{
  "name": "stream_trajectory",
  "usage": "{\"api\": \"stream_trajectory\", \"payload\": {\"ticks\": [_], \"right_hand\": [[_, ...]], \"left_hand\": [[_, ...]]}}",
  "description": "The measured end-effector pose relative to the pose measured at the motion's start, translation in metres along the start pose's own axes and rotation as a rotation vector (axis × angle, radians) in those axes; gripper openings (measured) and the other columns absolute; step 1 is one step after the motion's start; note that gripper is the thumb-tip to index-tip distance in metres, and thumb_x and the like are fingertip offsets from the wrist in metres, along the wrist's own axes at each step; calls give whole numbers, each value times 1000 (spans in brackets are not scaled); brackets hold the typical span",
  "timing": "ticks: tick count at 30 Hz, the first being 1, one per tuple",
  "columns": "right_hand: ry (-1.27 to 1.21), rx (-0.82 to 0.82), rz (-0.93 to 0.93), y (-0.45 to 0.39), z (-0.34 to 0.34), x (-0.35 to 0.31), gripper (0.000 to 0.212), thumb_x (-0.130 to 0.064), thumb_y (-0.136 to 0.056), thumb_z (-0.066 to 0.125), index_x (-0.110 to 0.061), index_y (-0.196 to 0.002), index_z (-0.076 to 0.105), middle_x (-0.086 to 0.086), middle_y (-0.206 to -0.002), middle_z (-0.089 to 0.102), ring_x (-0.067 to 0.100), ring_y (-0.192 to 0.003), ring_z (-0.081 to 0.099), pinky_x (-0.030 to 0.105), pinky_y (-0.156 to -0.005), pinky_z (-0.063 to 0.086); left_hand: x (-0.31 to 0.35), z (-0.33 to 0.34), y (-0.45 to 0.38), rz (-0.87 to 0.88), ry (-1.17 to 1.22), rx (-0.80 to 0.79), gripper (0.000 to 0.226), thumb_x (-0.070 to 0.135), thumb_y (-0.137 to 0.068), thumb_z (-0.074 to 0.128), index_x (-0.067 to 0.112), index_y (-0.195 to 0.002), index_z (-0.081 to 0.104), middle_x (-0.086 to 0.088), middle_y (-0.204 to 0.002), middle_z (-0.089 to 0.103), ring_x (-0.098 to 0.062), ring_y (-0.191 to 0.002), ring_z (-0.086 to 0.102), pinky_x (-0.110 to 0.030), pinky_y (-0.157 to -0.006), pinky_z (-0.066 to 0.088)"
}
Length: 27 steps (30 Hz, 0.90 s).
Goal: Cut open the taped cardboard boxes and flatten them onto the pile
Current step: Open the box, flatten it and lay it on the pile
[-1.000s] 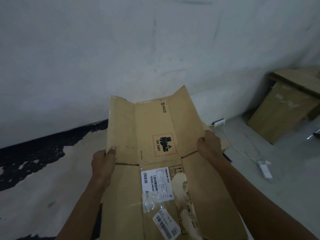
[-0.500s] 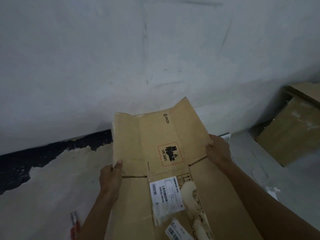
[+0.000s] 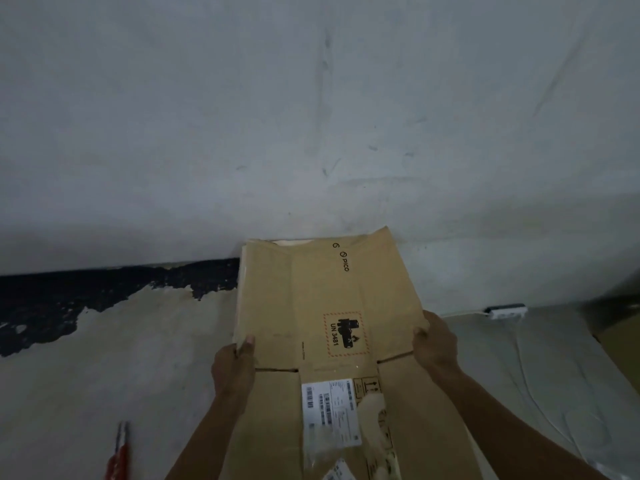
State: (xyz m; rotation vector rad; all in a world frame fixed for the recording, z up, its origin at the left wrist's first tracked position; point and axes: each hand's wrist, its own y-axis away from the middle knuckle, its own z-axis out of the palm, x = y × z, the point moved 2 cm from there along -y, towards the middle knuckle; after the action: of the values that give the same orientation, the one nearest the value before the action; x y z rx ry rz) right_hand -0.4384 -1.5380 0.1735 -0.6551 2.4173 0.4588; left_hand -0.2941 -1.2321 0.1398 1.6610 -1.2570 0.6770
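A flattened brown cardboard box point(image 3: 322, 299) with a PICO mark, a UN 3481 battery label and white shipping labels stretches away from me toward the wall. My left hand point(image 3: 233, 367) grips its left edge at the flap crease. At the same crease, my right hand point(image 3: 434, 342) holds the right edge. The box's far flaps lie spread out, nearly flat. Its near end runs out of the frame's bottom.
A red-handled tool point(image 3: 119, 452) lies on the floor at lower left. A white power strip point(image 3: 505, 311) with a cable sits by the wall at right. A brown cardboard edge point(image 3: 620, 337) shows at far right. Grey wall ahead, with dark peeled paint point(image 3: 86, 292) at its base.
The view has swung left and tilted up; the boxes at right have nearly left the frame and the red-handled tool has come into view. Both hands keep their grip on the box.
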Motion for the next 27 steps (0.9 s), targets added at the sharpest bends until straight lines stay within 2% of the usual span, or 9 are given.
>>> {"api": "stream_trajectory", "payload": {"ticks": [3, 6, 9, 12, 16, 19, 22, 24, 27], "right_hand": [[31, -56, 100, -18, 12, 14, 35, -9, -98, 49, -5, -132, 54, 22, -127, 59, 42, -115, 55, 40, -90, 45], [124, -141, 103, -32, 24, 30, 34, -15, -96, 49, -8, -129, 58, 18, -127, 61, 40, -114, 57, 40, -93, 45], [100, -151, 128, -35, 30, 39, 34, -14, -98, 47, -9, -129, 60, 18, -129, 60, 41, -117, 55, 42, -96, 43], [67, -89, 148, -39, 37, 40, 31, -15, -98, 50, -12, -127, 61, 19, -124, 62, 42, -114, 56, 45, -91, 46], [52, -31, 127, -59, 44, 30, 27, -9, -95, 53, -14, -117, 67, 23, -114, 57, 42, -102, 57, 40, -79, 49], [-65, -1, 198, -71, 46, 26, 32, -5, -90, 62, -12, -120, 70, 23, -119, 58, 42, -102, 59, 37, -83, 48], [-113, -27, 190, -73, 53, 25, 30, -1, -90, 59, -7, -115, 72, 23, -104, 70, 41, -96, 64, 38, -79, 51], [-77, -58, 151, -74, 57, 22, 29, 3, -89, 51, -4, -110, 70, 23, -99, 68, 41, -94, 63, 40, -77, 52], [-24, -136, 150, -76, 61, 21, 34, -1, -92, 44, -9, -122, 60, 20, -114, 63, 39, -101, 60, 42, -83, 50]], "left_hand": [[2, 6, -8, -10, -129, 96, 32, 25, -97, 61, -6, -100, 61, -24, -93, 63, -42, -97, 62, -39, -74, 44], [-3, 12, -11, -27, -290, 152, 43, 29, -97, 61, -5, -122, 57, -28, -111, 64, -44, -107, 59, -47, -88, 47], [-14, 23, -9, -34, -359, 226, 39, 31, -99, 58, -2, -118, 57, -26, -108, 64, -43, -100, 61, -48, -82, 50], [-23, 34, -16, -28, -397, 271, 36, 29, -99, 56, -2, -115, 57, -25, -112, 61, -43, -97, 60, -52, -85, 49], [-27, 41, -35, -85, -470, 314, 35, 28, -96, 61, -1, -114, 58, -24, -126, 47, -44, -112, 43, -57, -92, 36], [-27, 42, -47, -72, -411, 257, 35, 25, -98, 60, -5, -116, 57, -25, -126, 47, -46, -110, 47, -58, -90, 39], [-31, 41, -53, -38, -348, 212, 38, 24, -99, 58, -7, -121, 53, -29, -124, 52, -45, -106, 53, -54, -89, 44], [-34, 40, -54, -29, -253, 198, 50, 27, -98, 60, 4, -138, 42, -26, -133, 52, -45, -114, 54, -55, -96, 45], [-35, 40, -59, -31, -234, 117, 64, 31, -99, 56, 26, -154, 22, -20, -145, 48, -46, -126, 50, -60, -106, 38]]}}
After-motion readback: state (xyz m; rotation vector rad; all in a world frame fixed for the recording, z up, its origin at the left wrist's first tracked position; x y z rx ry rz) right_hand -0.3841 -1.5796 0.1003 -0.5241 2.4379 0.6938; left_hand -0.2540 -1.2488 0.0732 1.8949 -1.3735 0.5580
